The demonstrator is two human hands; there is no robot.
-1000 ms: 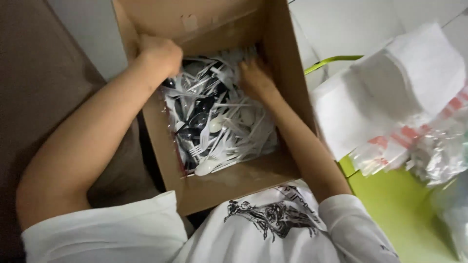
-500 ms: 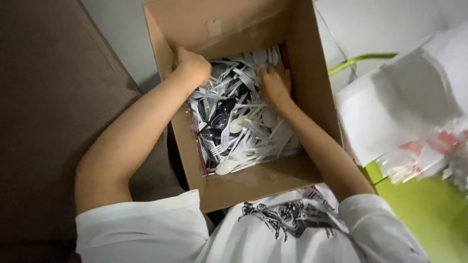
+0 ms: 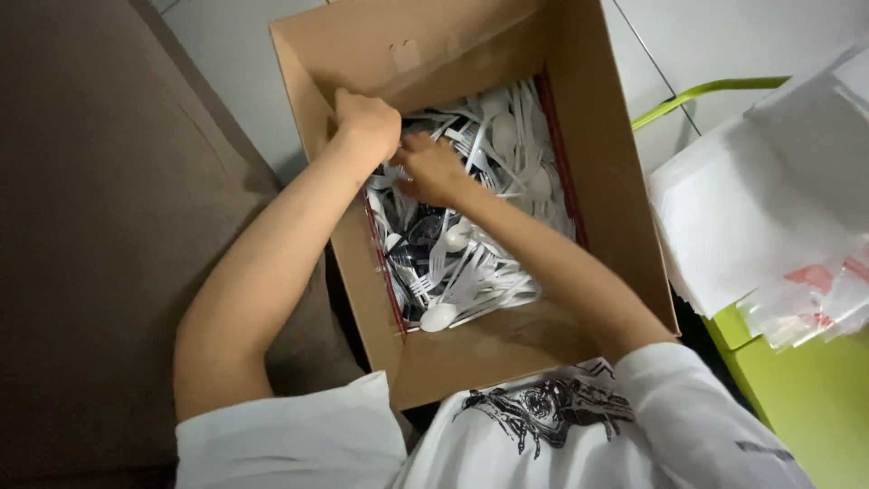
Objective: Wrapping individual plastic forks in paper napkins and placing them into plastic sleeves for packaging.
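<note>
Two hands (image 3: 398, 145) clenched among white plastic cutlery (image 3: 480, 263), brown cardboard box (image 3: 606, 181), grip unclear

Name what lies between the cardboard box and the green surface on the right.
In the head view, a stack of white paper sheets lies between the cardboard box and the green surface.

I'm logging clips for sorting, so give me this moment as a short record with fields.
setting: open cardboard box beside a brown sofa
contents: white plastic forks and spoons, loosely heaped
left hand: at the box's far left corner
right hand: on the cutlery, close to the left hand
nearby: stack of white napkins on a green surface
</note>
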